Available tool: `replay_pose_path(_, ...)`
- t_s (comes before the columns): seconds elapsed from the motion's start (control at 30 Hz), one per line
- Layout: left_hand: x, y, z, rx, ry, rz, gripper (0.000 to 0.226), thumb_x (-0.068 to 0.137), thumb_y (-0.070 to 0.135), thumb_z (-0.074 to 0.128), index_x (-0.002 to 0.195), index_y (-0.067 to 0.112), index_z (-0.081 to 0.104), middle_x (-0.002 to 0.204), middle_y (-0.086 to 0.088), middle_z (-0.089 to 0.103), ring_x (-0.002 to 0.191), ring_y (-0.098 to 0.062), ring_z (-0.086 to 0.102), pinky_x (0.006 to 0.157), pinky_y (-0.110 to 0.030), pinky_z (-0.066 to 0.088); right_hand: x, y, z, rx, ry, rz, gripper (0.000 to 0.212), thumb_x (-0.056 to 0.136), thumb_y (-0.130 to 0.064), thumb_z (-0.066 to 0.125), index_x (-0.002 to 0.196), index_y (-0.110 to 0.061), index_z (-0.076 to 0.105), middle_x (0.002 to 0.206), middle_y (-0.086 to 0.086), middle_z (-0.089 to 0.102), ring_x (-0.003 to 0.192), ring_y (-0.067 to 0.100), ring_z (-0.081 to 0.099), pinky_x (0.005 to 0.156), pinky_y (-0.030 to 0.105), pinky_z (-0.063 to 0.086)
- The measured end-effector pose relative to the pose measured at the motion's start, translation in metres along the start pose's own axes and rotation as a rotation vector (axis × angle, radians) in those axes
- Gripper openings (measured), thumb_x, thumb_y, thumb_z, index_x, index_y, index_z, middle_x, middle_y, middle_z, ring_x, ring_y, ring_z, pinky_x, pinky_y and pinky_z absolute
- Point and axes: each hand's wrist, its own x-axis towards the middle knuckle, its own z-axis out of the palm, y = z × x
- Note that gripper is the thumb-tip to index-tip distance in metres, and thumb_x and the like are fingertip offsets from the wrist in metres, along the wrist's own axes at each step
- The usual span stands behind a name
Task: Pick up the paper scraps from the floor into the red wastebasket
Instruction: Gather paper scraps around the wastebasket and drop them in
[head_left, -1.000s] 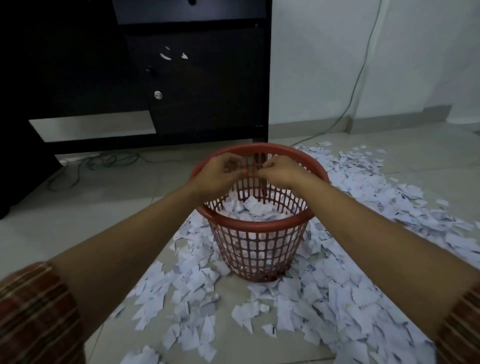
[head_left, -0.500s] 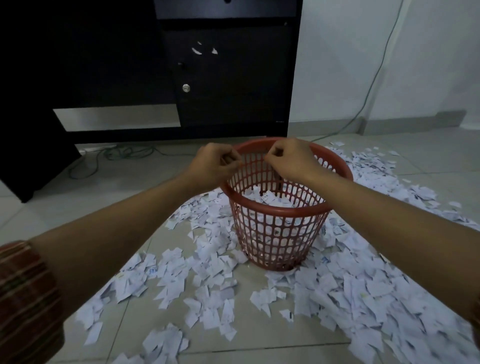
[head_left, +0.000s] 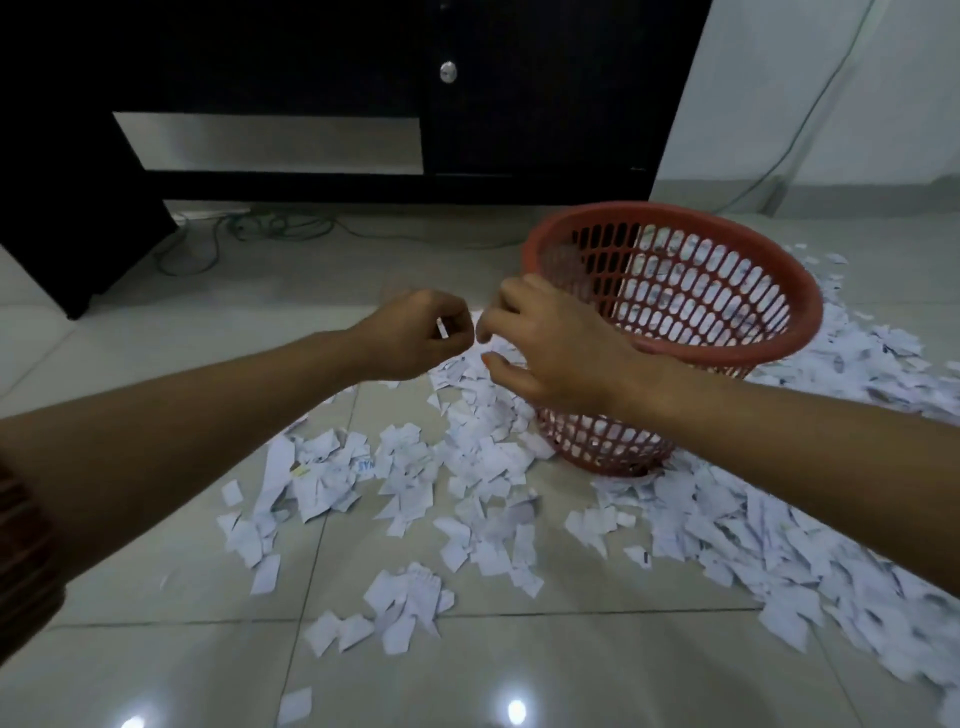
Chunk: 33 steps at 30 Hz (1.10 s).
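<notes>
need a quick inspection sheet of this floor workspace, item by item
surface: glossy pale tiled floor, light glare at the near edge
job's things: red wastebasket standing upright, scraps showing through its mesh; paper scraps strewn left, front and right of it
clutter: nothing seen beyond the scraps
hands: left hand curled shut, a small white scrap pinched in it; right hand beside it, left of the basket, fingers loosely curled, hold unclear
cables: green cables tangled under the furniture; one thin cable running down the wall
surroundings: dark cabinet behind, white wall to the right
</notes>
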Motion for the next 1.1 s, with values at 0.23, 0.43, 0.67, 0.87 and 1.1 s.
replay_pose_path(0.23, -0.046, -0.049, 0.033, -0.001, -0.184, 0.004, 0.009, 0.092, 0.018, 0.062, 0.097, 0.013, 0.068, 0.09, 0.007, 0.062, 0.076, -0.001, 0.058, 0.066, -0.012, 0.044, -0.062, -0.053, 0.093, 0.066, -0.482, 0.019, 0.047, 0.093, -0.045, 0.054, 0.131, -0.018, 0.049, 0.138, 0.009, 0.044, 0.12, 0.025, 0.042, 0.093, 0.042, 0.045)
replay_pose_path(0.43, -0.092, -0.085, 0.047, -0.016, -0.215, -0.09, 0.012, 0.091, 0.018, 0.062, 0.1, 0.014, 0.068, 0.095, 0.003, 0.064, 0.08, -0.006, 0.06, 0.066, -0.008, 0.044, -0.092, -0.097, 0.154, 0.202, -0.611, 0.015, 0.061, 0.093, -0.052, 0.05, 0.142, -0.018, 0.039, 0.156, 0.013, 0.026, 0.143, 0.032, 0.025, 0.11, 0.045, 0.03)
replay_pose_path(0.67, -0.143, -0.124, 0.073, -0.121, -0.059, -0.221, 0.01, 0.089, 0.017, 0.066, 0.097, 0.014, 0.068, 0.1, -0.003, 0.064, 0.088, -0.015, 0.062, 0.08, -0.034, 0.052, -0.087, -0.197, 0.222, 0.344, -0.629, 0.085, 0.081, 0.091, -0.071, 0.029, 0.155, -0.027, 0.007, 0.161, 0.005, -0.015, 0.145, 0.027, -0.024, 0.117, 0.051, -0.013)
replay_pose_path(0.87, -0.202, -0.156, 0.113, -0.143, 0.313, -0.484, 0.023, 0.083, 0.021, 0.066, 0.105, 0.014, 0.065, 0.108, -0.007, 0.062, 0.101, -0.024, 0.059, 0.086, -0.032, 0.046, -0.094, -0.257, 0.267, 0.288, -0.552, 0.113, 0.08, 0.088, -0.076, 0.025, 0.154, -0.032, 0.014, 0.162, 0.01, -0.002, 0.147, 0.035, -0.012, 0.109, 0.067, -0.005)
replay_pose_path(1.1, -0.285, -0.196, 0.142, 0.126, 0.428, -1.094, 0.07, 0.088, 0.05, 0.059, 0.144, 0.013, 0.038, 0.152, -0.017, 0.031, 0.14, -0.039, 0.025, 0.111, -0.055, 0.023, -0.077, -0.238, 0.29, 0.198, -0.485, 0.224, 0.067, 0.094, -0.066, 0.027, 0.152, -0.033, 0.022, 0.162, 0.012, 0.008, 0.148, 0.038, -0.004, 0.111, 0.064, -0.004)
